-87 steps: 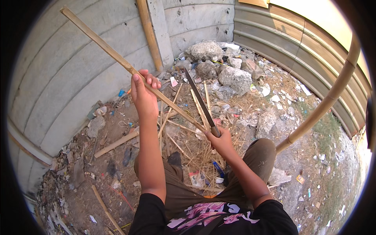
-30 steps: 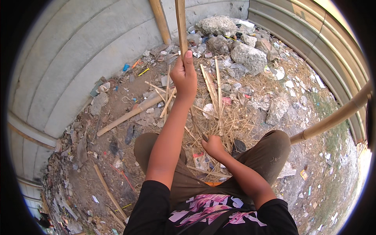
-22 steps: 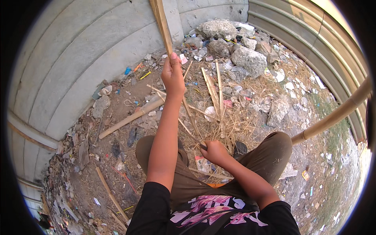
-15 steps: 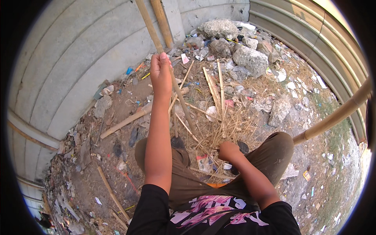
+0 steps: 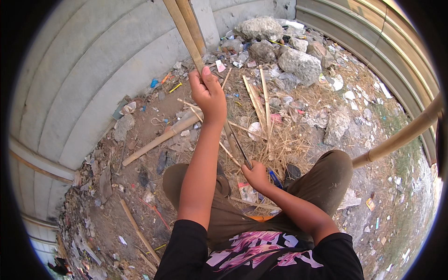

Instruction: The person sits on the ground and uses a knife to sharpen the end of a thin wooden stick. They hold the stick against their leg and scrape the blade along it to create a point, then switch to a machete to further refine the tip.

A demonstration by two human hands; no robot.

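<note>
My left hand [image 5: 208,99] is closed round a long split bamboo strip [image 5: 182,32], held at a slant with its upper end running past the top of the view. Between my knees, my right hand [image 5: 257,177] grips a knife [image 5: 241,149]. Its narrow dark blade points up and left, lying along the lower part of the strip; whether the edge touches it I cannot tell. A blue piece, apparently the handle's end, shows behind the fist. Thin bamboo shavings [image 5: 291,144] lie in a heap on the ground beyond my right hand.
Cut bamboo strips [image 5: 254,100] and a thicker bamboo length [image 5: 161,138] lie ahead. Behind them sit large rocks [image 5: 300,66] among litter. A grey concrete wall [image 5: 93,70] rises on the left, metal sheeting [image 5: 354,37] at right. A bamboo pole [image 5: 396,137] slants beside my right knee.
My left hand has shifted right and slightly down with the strip. My right hand has moved up and left, bringing the knife blade into sight along the strip.
</note>
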